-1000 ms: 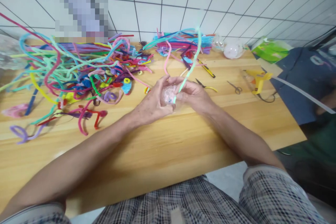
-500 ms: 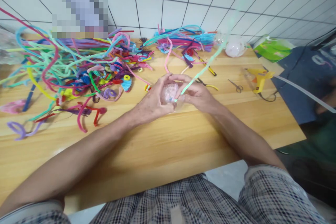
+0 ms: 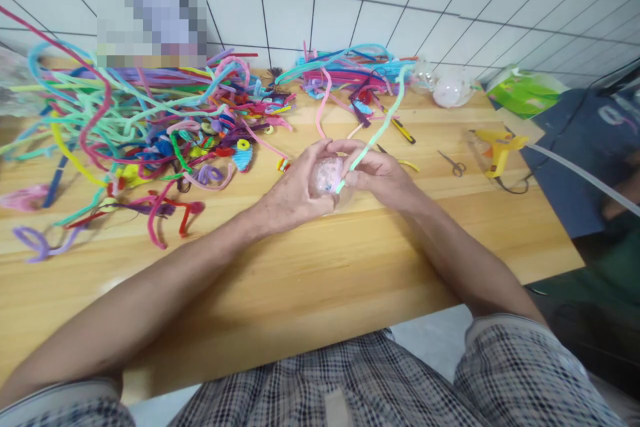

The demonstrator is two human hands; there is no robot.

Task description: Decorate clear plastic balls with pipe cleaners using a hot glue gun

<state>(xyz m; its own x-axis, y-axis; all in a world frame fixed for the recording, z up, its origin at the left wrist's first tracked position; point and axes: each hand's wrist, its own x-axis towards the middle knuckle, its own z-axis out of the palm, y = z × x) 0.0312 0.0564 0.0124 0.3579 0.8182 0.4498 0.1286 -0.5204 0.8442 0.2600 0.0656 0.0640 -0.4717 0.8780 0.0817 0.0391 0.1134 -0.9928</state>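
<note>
Mint pipe cleaner (image 3: pixel 384 124), pinched in right hand (image 3: pixel 377 172), has been swung back toward one o'clock beside the ball (image 3: pixel 326 175) cupped in left hand (image 3: pixel 297 192), alignment seemingly unsettled.

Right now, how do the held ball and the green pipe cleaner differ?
The ball is round; the pipe cleaner is long and thin. The ball looks pale pink, the pipe cleaner mint green. The left hand cups the ball, while the right hand pinches the pipe cleaner near its lower end. Both are held.
</note>
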